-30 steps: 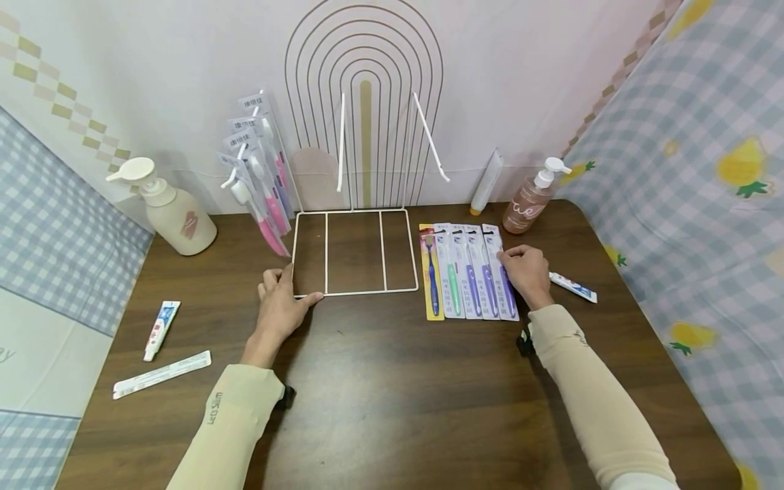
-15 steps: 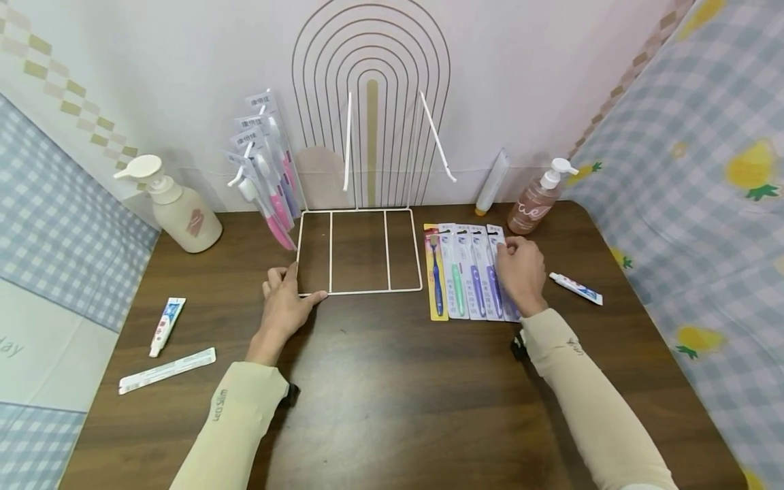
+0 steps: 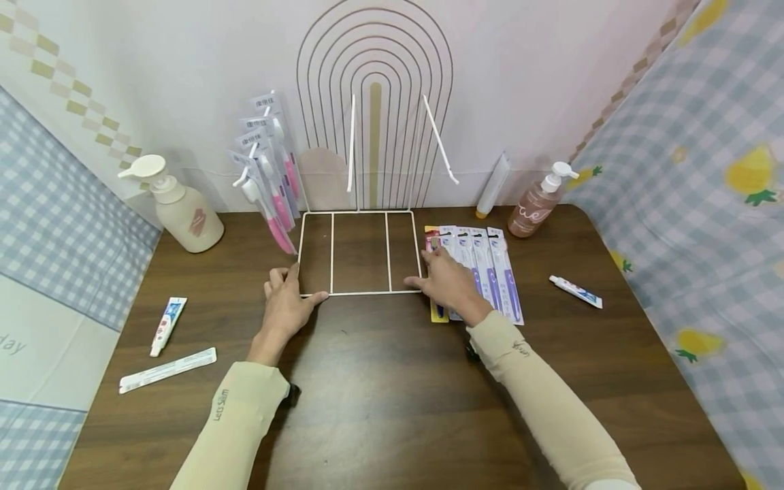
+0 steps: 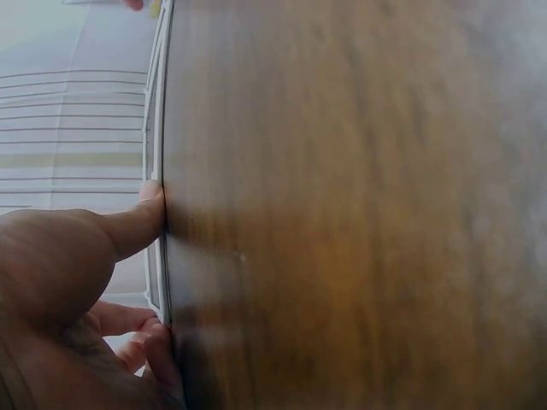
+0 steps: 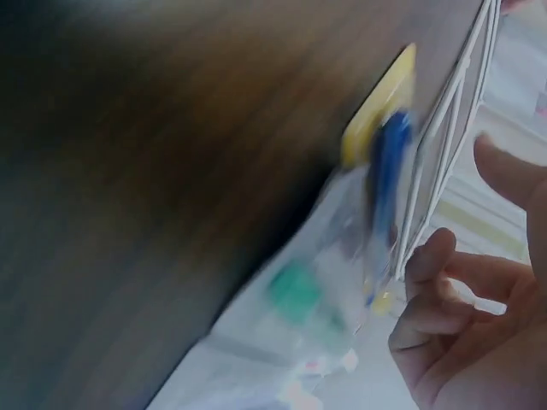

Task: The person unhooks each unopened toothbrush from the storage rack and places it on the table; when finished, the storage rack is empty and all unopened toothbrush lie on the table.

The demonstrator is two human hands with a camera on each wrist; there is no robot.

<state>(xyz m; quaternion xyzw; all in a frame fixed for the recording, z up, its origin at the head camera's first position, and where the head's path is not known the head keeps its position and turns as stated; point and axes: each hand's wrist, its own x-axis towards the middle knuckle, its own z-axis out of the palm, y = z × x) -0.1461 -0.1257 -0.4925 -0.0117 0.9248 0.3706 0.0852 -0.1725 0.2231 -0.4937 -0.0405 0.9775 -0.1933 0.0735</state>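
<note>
A white wire rack (image 3: 358,294) stands against the back wall, its base flat on the table. My left hand (image 3: 283,305) holds the front left corner, thumb (image 4: 147,213) on the front wire and fingertips at the side wire. My right hand (image 3: 450,278) is over the left end of a row of packaged toothbrushes (image 3: 505,279), right by the rack's front right corner. Its thumb (image 5: 508,171) stands apart from the fingers. Partly hidden beneath it is the yellow-backed toothbrush pack (image 3: 439,314). Pink toothbrushes in packs (image 3: 280,204) hang from the rack's left hook.
Two bare prongs (image 3: 438,139) jut forward from the rack. Behind stand a cream pump bottle (image 3: 186,214), a white tube (image 3: 493,185) and a brown pump bottle (image 3: 534,207). Small toothpaste tubes (image 3: 576,291) lie at both sides, with a slim white packet (image 3: 168,369) at left.
My right hand has moved left from the right end of the toothbrush row to the rack's front right corner. The rightmost pack is tilted slightly. My left hand stays at its corner.
</note>
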